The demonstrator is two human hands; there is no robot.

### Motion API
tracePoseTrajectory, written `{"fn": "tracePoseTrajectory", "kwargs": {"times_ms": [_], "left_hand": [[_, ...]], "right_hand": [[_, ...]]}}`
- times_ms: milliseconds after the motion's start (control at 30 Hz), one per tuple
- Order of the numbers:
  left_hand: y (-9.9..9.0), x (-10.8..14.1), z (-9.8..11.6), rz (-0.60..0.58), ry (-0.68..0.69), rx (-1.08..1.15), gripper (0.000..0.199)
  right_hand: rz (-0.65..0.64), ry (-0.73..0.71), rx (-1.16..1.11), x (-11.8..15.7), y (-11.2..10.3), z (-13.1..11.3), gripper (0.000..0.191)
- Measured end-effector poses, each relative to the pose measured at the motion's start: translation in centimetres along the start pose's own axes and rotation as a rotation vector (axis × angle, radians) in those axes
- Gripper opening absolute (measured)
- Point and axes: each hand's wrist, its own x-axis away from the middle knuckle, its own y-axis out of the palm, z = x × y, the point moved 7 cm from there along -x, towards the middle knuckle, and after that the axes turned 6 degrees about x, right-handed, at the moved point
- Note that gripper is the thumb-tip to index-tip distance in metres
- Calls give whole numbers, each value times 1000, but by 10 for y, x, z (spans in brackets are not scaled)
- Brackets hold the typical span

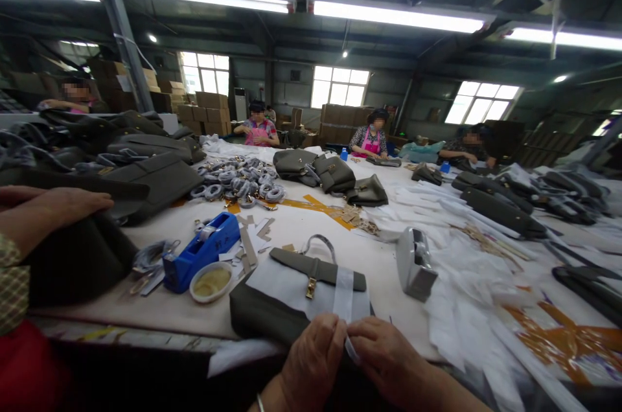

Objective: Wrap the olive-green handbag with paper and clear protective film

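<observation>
A dark olive handbag (265, 316) lies at the table's front edge with a white sheet (279, 287) under its flap (291, 264). Its gold clasp (311, 287) faces up. Down over the flap runs a white strip (344, 292), which looks like paper or tape. My left hand (315, 354) is closed, fingertips pinched beside the strip's lower end. Against it, my right hand (386, 352) pinches a white end of the strip, which pokes out below the fingers. The exact fingertip contact is partly hidden.
A blue tape dispenser (201, 253), a round tub of yellowish paste (210, 282) and a grey tape dispenser (416, 263) surround the bag. A co-worker's hand (63, 208) rests on a dark bag at left. White paper (466, 328) heaps at right; coiled straps (238, 179) lie behind.
</observation>
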Motion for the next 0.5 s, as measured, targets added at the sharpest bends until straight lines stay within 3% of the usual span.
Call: {"fn": "tracePoseTrajectory", "kwargs": {"times_ms": [200, 500], "left_hand": [[0, -5, -1, -48, 5, 124, 36], [-2, -13, -2, -105, 13, 216, 31]], "right_hand": [[-56, -150, -22, -5, -8, -23, 20], [74, -310, 64, 3, 5, -60, 20]]}}
